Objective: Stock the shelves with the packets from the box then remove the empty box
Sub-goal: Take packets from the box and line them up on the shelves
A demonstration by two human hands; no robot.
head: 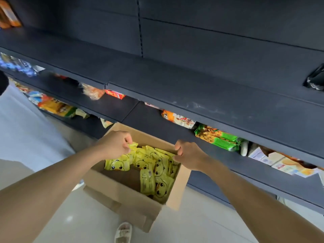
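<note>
Yellow packets (pixel 149 165) w/ a cartoon face lie heaped inside the open cardboard box (pixel 122 195), which sits on the floor just in front of the shelving. Most are piled toward the far and right side of the box; bare cardboard shows at the near left. Long axes run every which way, no neat stack.

Left hand (pixel 115 144) is over the box's far-left corner, fingers curled and pinching the top edge of one packet (pixel 132 147). Right hand (pixel 188 156) is at the far-right rim, fingers curled in a narrow pinch on another packet's edge (pixel 172 156), though whether it also catches the rim I can't tell. Both hands are right at the pile, so neither is clearly nearer.

The key relation: packets are below the hands, and the dark shelf (pixel 192 81) w/ bare space is above and beyond the box. So the lift prob goes up and fwd, away from the body.

Lower shelves hold other goods: green bags (pixel 219 139), white cartons (pixel 280 162), orange packs (pixel 177 118). A sandalled foot (pixel 123 232) shows by the box's near corner.
</note>
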